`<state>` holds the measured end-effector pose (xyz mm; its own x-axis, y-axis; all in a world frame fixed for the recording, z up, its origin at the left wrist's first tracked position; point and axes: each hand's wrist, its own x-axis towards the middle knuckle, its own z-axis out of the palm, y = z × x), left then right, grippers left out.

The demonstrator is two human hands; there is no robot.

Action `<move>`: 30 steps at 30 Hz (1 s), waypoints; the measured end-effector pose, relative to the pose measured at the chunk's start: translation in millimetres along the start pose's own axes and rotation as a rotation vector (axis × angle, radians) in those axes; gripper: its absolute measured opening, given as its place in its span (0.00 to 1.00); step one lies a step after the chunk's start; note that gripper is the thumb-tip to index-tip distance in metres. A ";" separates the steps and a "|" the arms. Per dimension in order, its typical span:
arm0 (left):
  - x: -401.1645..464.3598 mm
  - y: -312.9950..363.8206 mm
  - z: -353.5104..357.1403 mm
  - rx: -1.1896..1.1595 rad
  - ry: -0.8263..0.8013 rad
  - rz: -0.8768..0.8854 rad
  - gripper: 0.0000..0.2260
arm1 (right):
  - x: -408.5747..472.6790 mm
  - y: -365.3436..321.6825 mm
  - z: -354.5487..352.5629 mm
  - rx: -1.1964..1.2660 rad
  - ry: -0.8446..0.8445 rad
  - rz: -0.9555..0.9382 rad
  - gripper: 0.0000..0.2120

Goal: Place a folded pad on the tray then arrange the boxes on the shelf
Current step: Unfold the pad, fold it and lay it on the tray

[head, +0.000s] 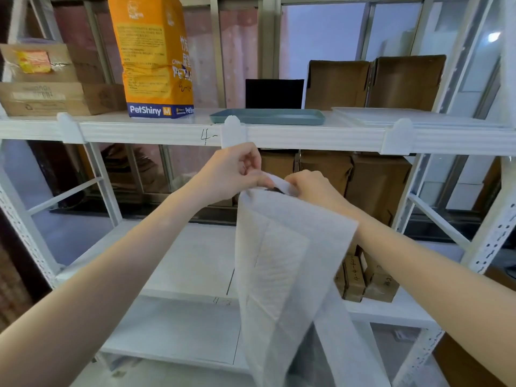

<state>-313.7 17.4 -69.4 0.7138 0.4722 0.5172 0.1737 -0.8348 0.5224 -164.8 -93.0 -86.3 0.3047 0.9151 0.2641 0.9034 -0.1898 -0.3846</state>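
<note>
We see both hands raised in front of a white metal shelf [307, 135]. The left hand [231, 174] and the right hand [310, 185] each pinch the top edge of a white quilted absorbent pad [282, 261], close together, fingers closed tight on the material. The pad hangs down from that grip, partly unfolded, with creases showing and a long strip trailing toward the bottom of the view.

Above the hands, on the upper shelf board, lies a shallow blue-green plastic tray [268, 117], with nothing resting in it. Just left of the tray stands a tall orange pad package [152, 57] marked PetShiny M. Behind the tray we see a black rectangular panel [275, 93], and to its right two open brown cardboard boxes [374, 82] standing side by side. At the far left of that board are stacked flat cardboard boxes [53, 82]. More brown cardboard boxes [363, 180] sit on the level below, behind the hands.
</note>
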 end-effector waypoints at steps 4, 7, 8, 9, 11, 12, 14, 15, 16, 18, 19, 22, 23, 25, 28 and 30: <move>-6.7 -6.6 -1.3 0.079 -0.170 -0.045 0.17 | -1.0 14.3 -5.8 0.070 0.063 -0.033 0.11; -11.2 -12.1 1.9 0.242 -0.329 -0.026 0.13 | -0.4 18.0 -11.0 0.078 0.052 -0.066 0.13; -12.5 -14.7 3.4 0.313 -0.388 -0.029 0.09 | 0.5 18.5 -13.0 0.085 0.051 -0.075 0.12; -14.4 -17.7 5.8 0.375 -0.434 -0.046 0.07 | 1.3 19.7 -15.4 0.093 0.049 -0.080 0.11; -18.5 -25.3 10.4 0.480 -0.452 -0.113 0.10 | 2.1 23.4 -20.9 0.108 0.041 -0.079 0.11; -20.2 -29.0 12.7 0.522 -0.425 -0.139 0.10 | 2.3 25.9 -23.7 0.114 0.032 -0.075 0.10; -21.5 -34.6 14.4 0.557 -0.328 -0.156 0.05 | 1.9 31.6 -27.8 0.112 0.004 -0.056 0.09; -20.6 -36.2 14.0 0.554 -0.253 -0.175 0.07 | 1.2 34.3 -28.7 0.094 -0.009 -0.043 0.09; -19.4 -36.5 12.7 0.565 -0.170 -0.197 0.09 | 0.0 36.7 -28.9 0.064 -0.019 -0.028 0.09; -16.3 -36.4 9.1 0.631 0.001 -0.211 0.13 | -3.1 41.7 -28.2 -0.037 -0.036 0.006 0.09; -14.4 -35.4 6.9 0.664 0.069 -0.207 0.15 | -4.7 44.2 -27.8 -0.094 -0.057 0.032 0.10; -8.8 -29.8 1.2 0.643 0.184 -0.201 0.18 | -9.6 49.7 -23.9 -0.179 -0.179 0.123 0.13; -7.1 -27.2 -0.4 0.591 0.201 -0.209 0.19 | -11.3 51.1 -21.8 -0.166 -0.207 0.144 0.14; -5.1 -21.6 -2.3 0.500 0.249 -0.193 0.20 | -13.7 52.8 -17.6 -0.121 -0.226 0.167 0.14; -5.9 -14.6 -3.2 0.385 0.349 -0.080 0.20 | -15.9 53.7 -13.6 -0.048 -0.210 0.203 0.11; -6.3 -10.5 -4.3 0.351 0.376 -0.025 0.16 | -16.4 53.1 -12.8 0.011 -0.193 0.220 0.13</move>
<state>-322.9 24.4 -75.2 0.4247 0.5088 0.7489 0.4515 -0.8360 0.3120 -117.9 -122.6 -99.8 0.4293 0.9032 0.0006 0.8181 -0.3885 -0.4239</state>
